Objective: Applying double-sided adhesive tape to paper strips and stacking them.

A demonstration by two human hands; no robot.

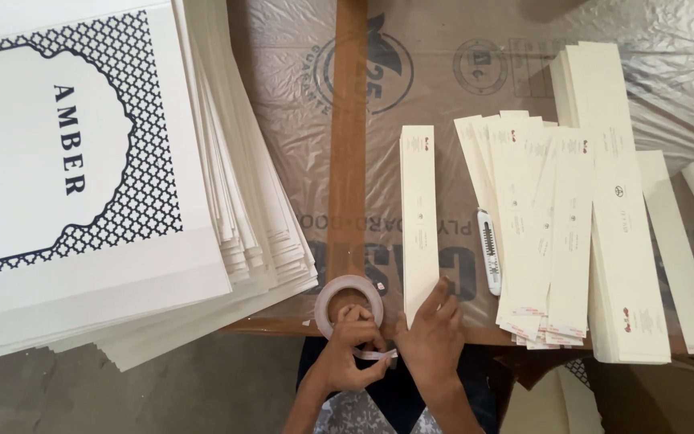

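My left hand (353, 345) grips a roll of white tape (349, 299) at the table's near edge and pinches its loose end, a short strip (379, 354) pulled toward my right hand. My right hand (431, 337) rests with fingers spread on the near end of a long cream paper strip (418, 217) that lies lengthwise on the table. Both hands are close together, just in front of my body.
A tall stack of large white printed sheets (122, 201) with a dark lattice border fills the left. Overlapping cream strips (540, 225) and taller strip stacks (620, 201) lie to the right. A utility knife (489, 253) lies between the strips. Plastic film covers the plywood table (347, 96).
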